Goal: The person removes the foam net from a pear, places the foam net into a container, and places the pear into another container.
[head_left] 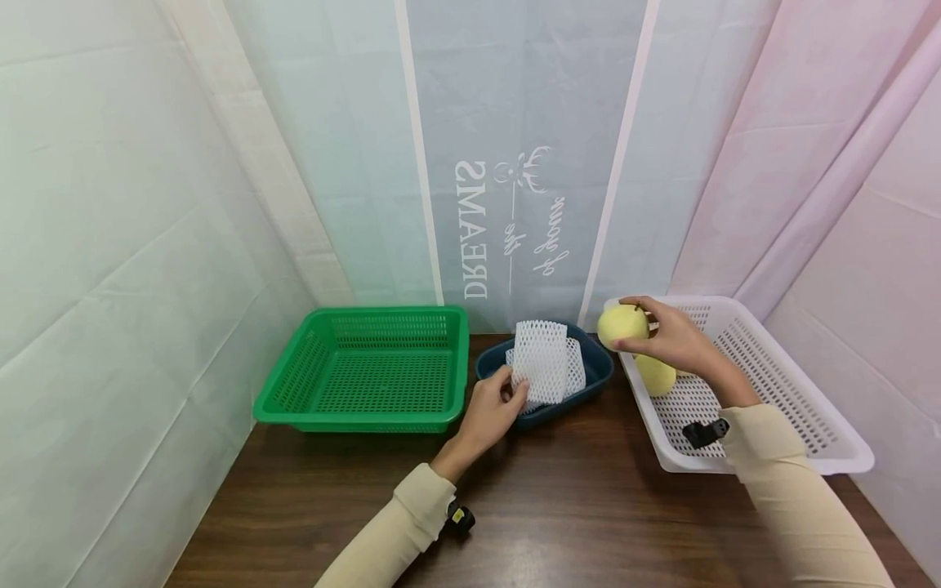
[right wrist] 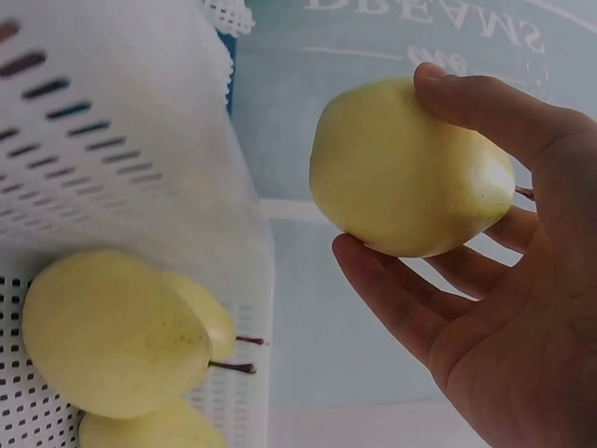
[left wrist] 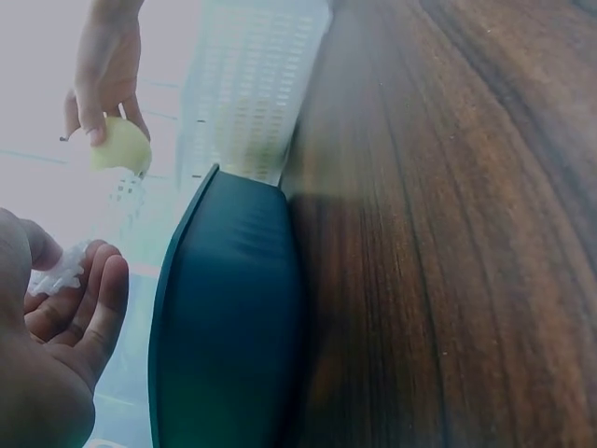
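My right hand grips a pale yellow pear by its sides, above the left rim of the white basket. The pear's stem points back toward the palm in the right wrist view. Below it, more pears lie inside that basket. With thumb and fingers, my left hand pinches a white foam net sleeve by its lower edge. This sleeve is held up over the dark blue basin, where other foam nets lie behind it.
A green plastic basket stands to the left of the basin, its slotted floor showing. All three containers sit along the back of the brown wooden table. Behind them hangs a printed cloth with lettering.
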A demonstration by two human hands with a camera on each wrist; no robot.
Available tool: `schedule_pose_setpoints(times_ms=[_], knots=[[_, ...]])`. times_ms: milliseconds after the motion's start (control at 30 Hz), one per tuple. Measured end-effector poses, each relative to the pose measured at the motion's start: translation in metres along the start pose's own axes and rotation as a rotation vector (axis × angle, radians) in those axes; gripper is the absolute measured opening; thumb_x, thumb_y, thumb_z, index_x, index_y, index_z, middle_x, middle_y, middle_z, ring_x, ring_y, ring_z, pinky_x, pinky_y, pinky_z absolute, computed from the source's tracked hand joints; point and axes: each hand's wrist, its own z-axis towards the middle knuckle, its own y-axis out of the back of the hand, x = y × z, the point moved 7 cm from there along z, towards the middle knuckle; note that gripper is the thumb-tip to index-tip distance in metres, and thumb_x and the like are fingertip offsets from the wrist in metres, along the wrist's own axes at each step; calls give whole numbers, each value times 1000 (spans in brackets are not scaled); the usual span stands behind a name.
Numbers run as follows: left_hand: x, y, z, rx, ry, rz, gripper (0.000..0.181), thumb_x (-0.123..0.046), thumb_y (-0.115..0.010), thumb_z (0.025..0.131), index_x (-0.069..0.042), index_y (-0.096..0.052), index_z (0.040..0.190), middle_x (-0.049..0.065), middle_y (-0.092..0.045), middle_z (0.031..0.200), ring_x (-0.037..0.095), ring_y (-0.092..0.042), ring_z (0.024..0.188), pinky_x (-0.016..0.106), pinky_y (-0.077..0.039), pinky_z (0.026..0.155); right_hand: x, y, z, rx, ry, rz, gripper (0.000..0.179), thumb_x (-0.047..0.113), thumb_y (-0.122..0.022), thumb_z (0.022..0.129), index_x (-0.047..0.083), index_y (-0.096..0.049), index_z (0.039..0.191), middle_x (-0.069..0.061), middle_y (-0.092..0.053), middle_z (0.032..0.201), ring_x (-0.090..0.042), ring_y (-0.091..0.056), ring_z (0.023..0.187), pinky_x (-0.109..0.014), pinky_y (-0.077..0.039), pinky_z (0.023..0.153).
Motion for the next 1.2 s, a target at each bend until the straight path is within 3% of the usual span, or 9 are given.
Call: schedule_pose_setpoints(times_ms=[133,467,733,833,1033,1200], knots=[[2,-2,3,4,8,-18,23,-19,-61,110,-11,-56,89,2,-66,74,1,-57,60,20,-48,58,-8,4,-1,-3,-20,-9,79,41,-85,91,7,-50,154,-35,-63,138,-53,-65,121,-62,-57,92],[10,-6,10,1,38,-13,24,-18,-62,109,-10,-54,87,4,-67,73,0,-57,58,19,-47,55,-32,15,-6,-25,-51,-15,78,37,-83,93,3,-49,153,-39,-60,139,-58,-62,124,-66,-54,95],[14,-8,15,3,78,-19,18,-19,-63,109,-11,-60,93,4,-74,78,0,-62,60,20,-51,57,-49,24,-10,-33,-77,9,79,35,-82,94,-1,-46,154,-41,-56,142,-61,-58,126,-69,-50,99],[15,-10,17,12,89,-25,19,-20,-62,109,-11,-60,92,4,-74,79,1,-65,62,21,-52,58,-55,27,-13,-36,-87,6,79,36,-82,94,-2,-46,153,-41,-57,141,-61,-57,125,-65,-52,95],[19,-15,21,34,113,-39,14,-20,-62,109,-10,-62,99,4,-76,83,3,-67,66,21,-55,62,-67,35,-18,-56,-98,-11,78,37,-84,92,-2,-49,151,-39,-61,136,-58,-60,122,-42,-52,84],[21,-18,23,64,145,-51,15,-22,-63,109,-10,-61,101,3,-76,85,2,-64,65,20,-53,61,-78,39,-22,-41,-126,-10,79,38,-83,92,-2,-49,150,-38,-60,136,-60,-59,122,-37,-52,80]])
